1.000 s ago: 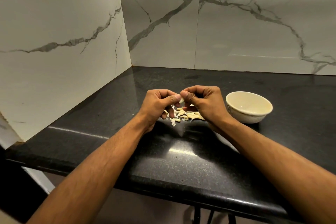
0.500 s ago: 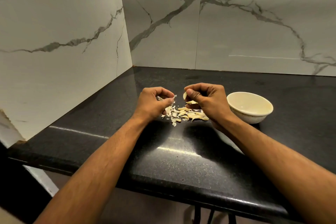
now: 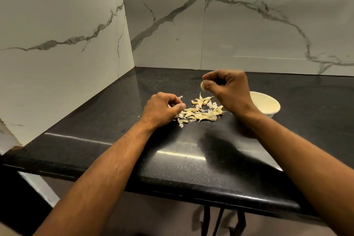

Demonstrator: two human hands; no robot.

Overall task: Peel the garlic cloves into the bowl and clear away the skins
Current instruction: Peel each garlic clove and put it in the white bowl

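Over on the left, the left hand (image 3: 162,108) has dropped low to the black counter (image 3: 118,136), fingers curled, thumb and forefinger pinching what looks like a scrap of skin (image 3: 180,97) at the edge of the heap. A second ago both hands were locked together over one clove; now they have come apart, and that tells us the skin is off.

Centre stage, the pile of cloves and skins (image 3: 200,111) lies scattered on the counter between the two wrists, with plenty there to get through.

Moving right, the right hand (image 3: 229,87) has lifted above the pile, and its thumb and fingertips are clamped on a pale, bare-looking garlic clove (image 3: 202,86). Just beyond that wrist sits the cream bowl (image 3: 268,104), partly hidden by the hand; what it holds I cannot tell from here.

My read: this clove is peeled and due for the bowl, a short carry to the right. The loose skins are light and could drift when swept.
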